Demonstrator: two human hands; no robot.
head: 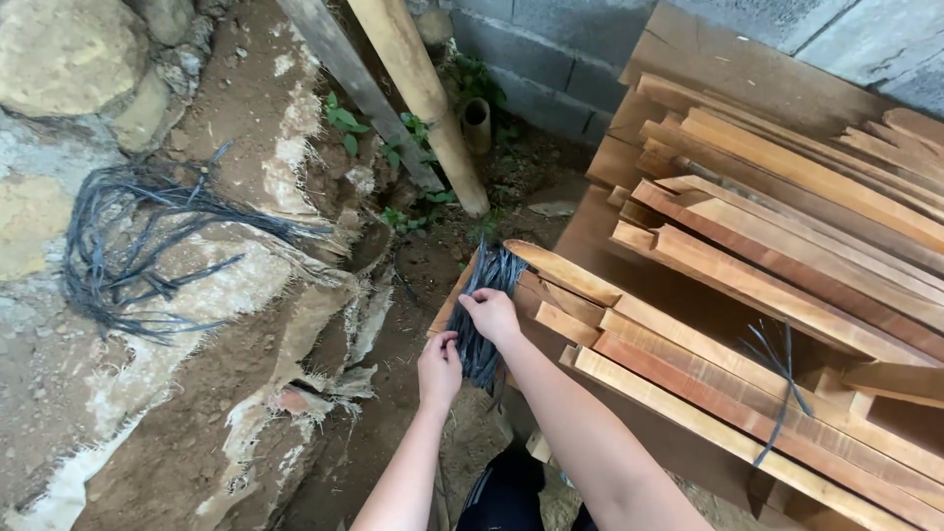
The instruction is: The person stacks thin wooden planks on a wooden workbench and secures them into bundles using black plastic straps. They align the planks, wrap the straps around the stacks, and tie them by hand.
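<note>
**Both hands on a bundle of dark strips at the edge of the wood stack**

Where the stacked planks [777,285] end at their near left corner, a bundle of dark strips [484,315] lies across the plank ends, running from the upper edge of the stack down toward the person. The strips are thin, flat and grey-black, packed close together in one sheaf.

The left hand [439,369] is closed around the lower part of the bundle, fingers wrapped over it, knuckles facing the camera. The right hand [491,315] sits just above it, fingers curled and pinched on the strips near the middle of the bundle. The two hands are close together, and both forearms enter from the bottom of the view.

The planks are reddish-brown, rough-sawn and laid in loose overlapping layers on a wide brown board [708,59] that leans toward a grey block wall [560,49]. A few loose dark strips [782,379] lie on the planks to the right, well apart from the hands.

To the left, a second tangle of dark strips [138,246] lies spread on a slope of earth and stone [197,393]. Two wooden poles [418,98] lean side by side into the ground beyond the bundle, with small green plants [413,133] around their base.
</note>
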